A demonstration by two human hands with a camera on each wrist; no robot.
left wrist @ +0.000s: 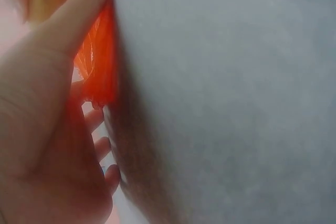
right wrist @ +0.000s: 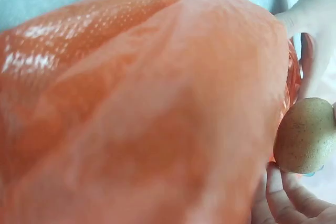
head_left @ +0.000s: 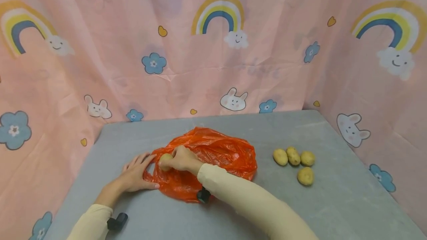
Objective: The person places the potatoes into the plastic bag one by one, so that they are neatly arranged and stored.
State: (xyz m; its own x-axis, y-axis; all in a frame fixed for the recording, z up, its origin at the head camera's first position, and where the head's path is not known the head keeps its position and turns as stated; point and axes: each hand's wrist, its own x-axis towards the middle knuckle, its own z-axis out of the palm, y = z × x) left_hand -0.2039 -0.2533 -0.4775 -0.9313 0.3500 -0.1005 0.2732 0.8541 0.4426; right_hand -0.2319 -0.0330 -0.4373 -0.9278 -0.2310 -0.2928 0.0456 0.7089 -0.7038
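Nearest are two pale sleeves [head_left: 257, 203], a small black device [head_left: 117, 221] at the left wrist and another [head_left: 203, 195] at the right. Just past the left cuff, the left hand [head_left: 137, 175] lies at the left end of a crumpled orange-red plastic bag [head_left: 230, 155], its fingers spread and extended, the thumb and the foremost fingers touching the bag's edge. The left wrist view shows a fold of the bag between the thumb and the other fingers.

The right hand [head_left: 183, 158] reaches across the bag and grips a potato [head_left: 165, 162]. The potato sits between its thumb and fingers, over the bag's left end and close to the left hand's fingers but apart from them. In the right wrist view it is just beside the bag's edge, fingertips against its side.

On the grey table [head_left: 150, 217], well to the right of both hands, lie four more potatoes [head_left: 293, 156]: three in a row, one nearer. Beyond the table hangs a pink curtain [head_left: 186, 84] printed with rainbows, rabbits and flowers.
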